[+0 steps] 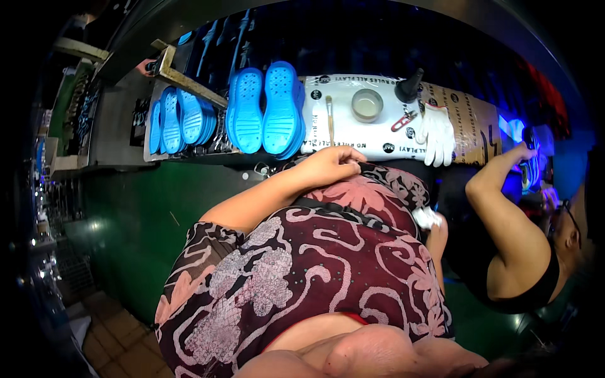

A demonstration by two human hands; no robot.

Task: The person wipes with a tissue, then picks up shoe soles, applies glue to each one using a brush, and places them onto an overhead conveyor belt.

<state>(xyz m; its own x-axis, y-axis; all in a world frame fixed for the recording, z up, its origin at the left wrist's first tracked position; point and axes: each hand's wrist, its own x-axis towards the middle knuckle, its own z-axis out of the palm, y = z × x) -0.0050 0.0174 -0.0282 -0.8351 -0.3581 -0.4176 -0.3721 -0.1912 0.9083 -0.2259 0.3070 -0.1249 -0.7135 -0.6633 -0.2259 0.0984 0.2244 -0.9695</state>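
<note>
My left hand (335, 165) rests at my lap, in front of the table edge. Its fingers are curled in against the thumb, and whatever they may hold is hidden. Low at my right side, my right hand (437, 228) is partly hidden; it grips a crumpled white cloth (427, 218). Beyond my left hand lies a white printed sheet (346, 142). On it are a flat brush (329, 116), a round bowl (367, 105) of pale liquid, red-handled thread snips (403, 121) and a white glove (437, 133). Left of the sheet stand stacked blue shoe soles (282, 107).
Smaller blue soles (183, 120) stand further left beside a metal bracket (183, 79). A black cone-shaped object (411, 87) stands behind the snips. Brown printed cardboard (476, 129) lies to the right. A co-worker's bent arm (510, 220) reaches into blue light at the right.
</note>
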